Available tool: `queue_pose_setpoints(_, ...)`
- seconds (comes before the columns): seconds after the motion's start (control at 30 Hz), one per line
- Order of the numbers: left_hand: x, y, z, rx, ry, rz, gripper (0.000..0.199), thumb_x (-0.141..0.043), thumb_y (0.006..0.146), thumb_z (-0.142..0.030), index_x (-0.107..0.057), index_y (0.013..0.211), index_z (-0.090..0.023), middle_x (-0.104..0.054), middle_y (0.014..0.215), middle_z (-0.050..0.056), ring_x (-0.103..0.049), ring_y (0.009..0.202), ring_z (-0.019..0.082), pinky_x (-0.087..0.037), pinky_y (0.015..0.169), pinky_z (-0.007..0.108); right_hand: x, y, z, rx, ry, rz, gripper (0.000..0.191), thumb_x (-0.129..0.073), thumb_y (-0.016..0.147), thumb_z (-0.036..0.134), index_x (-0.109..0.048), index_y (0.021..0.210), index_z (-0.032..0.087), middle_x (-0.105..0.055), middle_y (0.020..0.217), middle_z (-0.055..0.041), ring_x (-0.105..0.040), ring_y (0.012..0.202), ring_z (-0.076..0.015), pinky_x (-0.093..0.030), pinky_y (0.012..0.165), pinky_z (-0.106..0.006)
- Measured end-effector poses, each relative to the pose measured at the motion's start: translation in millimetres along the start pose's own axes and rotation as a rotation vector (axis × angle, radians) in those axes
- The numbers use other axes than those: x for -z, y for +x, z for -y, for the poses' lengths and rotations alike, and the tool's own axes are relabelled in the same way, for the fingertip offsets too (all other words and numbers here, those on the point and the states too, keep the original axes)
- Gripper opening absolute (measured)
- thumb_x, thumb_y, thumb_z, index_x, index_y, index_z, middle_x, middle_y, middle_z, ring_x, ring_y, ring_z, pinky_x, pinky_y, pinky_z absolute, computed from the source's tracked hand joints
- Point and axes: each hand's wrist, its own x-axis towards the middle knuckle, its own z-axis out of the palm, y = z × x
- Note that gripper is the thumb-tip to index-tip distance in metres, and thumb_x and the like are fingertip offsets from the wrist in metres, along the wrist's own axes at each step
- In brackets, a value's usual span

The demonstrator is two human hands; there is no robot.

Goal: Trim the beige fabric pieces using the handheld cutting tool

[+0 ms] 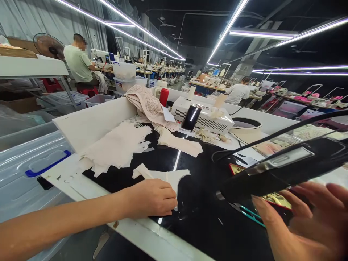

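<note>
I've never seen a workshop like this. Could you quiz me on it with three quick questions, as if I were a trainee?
1. What is the left hand resting on?
a) a red spool
b) a cream fabric piece
c) a blue handle
2. True or false: the dark phone leans against the white vented machine.
3. Fill in: the snips near the right hand have ____ handles.

Key: 1 b; 2 true; 3 teal.

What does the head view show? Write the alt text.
The left hand rests on a pale fabric piece on a glossy black worktop; the right hand, fingers spread, is at a black device. Beyond are a pile of pale fabric and a vented white machine.
</note>
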Motion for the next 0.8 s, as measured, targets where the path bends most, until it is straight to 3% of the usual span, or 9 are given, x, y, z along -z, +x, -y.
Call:
queue_pose_setpoints(0.07, -4.3, 4.5, -1.5, 0.010, 0.016, -0.013, 0.018, -0.059, 0.106, -0.018, -0.066, 0.090, -0.016, -0.070, 0.090, 0.006, -0.065, 0.081, 0.019, -0.057, 0.083, 0.032, -19.1, 11.0, 9.2, -0.079, 0.004, 0.010, 0.095, -0.096, 0.071, 0.032, -0.047, 0.152, 0.042, -0.057, 0.146, -0.0049, -0.057, 0.136, -0.0320, -0.051, 0.110, -0.052)
queue_pose_setpoints(0.2, -10.2, 7.8, -4.0, 0.090, -0.069, -0.031, 0.026, -0.053, 0.105, -0.009, -0.063, 0.083, -0.018, -0.070, 0.087, 0.006, -0.064, 0.079, 0.019, -0.055, 0.080, 0.030, -47.5, 27.8, 13.5, -0.238, 0.107, 0.091, 0.069, -0.092, 0.077, 0.044, -0.058, 0.137, 0.032, -0.071, 0.119, -0.0059, -0.074, 0.101, -0.0279, -0.062, 0.089, -0.049)
queue_pose_setpoints(0.27, -11.2, 7.3, -5.2, 0.182, -0.208, -0.043, 0.019, -0.058, 0.103, -0.010, -0.065, 0.087, -0.017, -0.072, 0.089, 0.005, -0.066, 0.084, 0.018, -0.055, 0.084, 0.029, -57.2, 32.0, 10.9, -0.229, 0.201, 0.052, 0.057, -0.087, 0.082, 0.043, -0.061, 0.131, 0.028, -0.072, 0.105, -0.0034, -0.073, 0.082, -0.0223, -0.063, 0.073, -0.042)
queue_pose_setpoints(0.33, -10.6, 7.1, -6.5, 0.319, -0.371, -0.055, 0.013, -0.065, 0.098, -0.008, -0.067, 0.089, -0.017, -0.073, 0.093, 0.003, -0.068, 0.088, 0.017, -0.054, 0.086, 0.026, -65.4, 32.4, 9.9, -0.221, 0.229, 0.031, 0.056, -0.086, 0.084, 0.040, -0.061, 0.132, 0.028, -0.069, 0.095, 0.0005, -0.068, 0.071, -0.0175, -0.061, 0.067, -0.037)
queue_pose_setpoints(0.5, -6.7, 10.7, -9.3, 0.550, -0.598, -0.081, 0.017, -0.068, 0.088, -0.002, -0.068, 0.083, -0.018, -0.074, 0.094, 0.000, -0.069, 0.089, 0.015, -0.051, 0.083, 0.023, -82.9, 15.3, 21.5, -0.237, 0.383, 0.081, 0.064, -0.087, 0.084, 0.038, -0.055, 0.139, 0.031, -0.065, 0.085, 0.0041, -0.064, 0.065, -0.0153, -0.058, 0.059, -0.032)
queue_pose_setpoints(0.6, -6.5, 11.7, -9.3, 0.561, -0.636, -0.090, 0.016, -0.067, 0.087, -0.002, -0.067, 0.083, -0.018, -0.074, 0.094, 0.000, -0.068, 0.089, 0.015, -0.050, 0.083, 0.023, -93.5, -1.6, 30.3, -0.243, 0.523, 0.134, 0.053, -0.082, 0.089, 0.041, -0.055, 0.133, 0.031, -0.063, 0.083, 0.0044, -0.063, 0.062, -0.0149, -0.057, 0.055, -0.031)
queue_pose_setpoints(0.8, -11.5, 8.9, -9.1, 0.516, -0.654, -0.120, 0.016, -0.066, 0.089, -0.002, -0.066, 0.084, -0.018, -0.076, 0.099, 0.001, -0.069, 0.093, 0.017, -0.050, 0.089, 0.025, -108.1, -20.0, 34.3, -0.218, 0.527, 0.218, 0.049, -0.076, 0.093, 0.049, -0.051, 0.131, 0.031, -0.059, 0.085, 0.0046, -0.062, 0.061, -0.0151, -0.057, 0.056, -0.032)
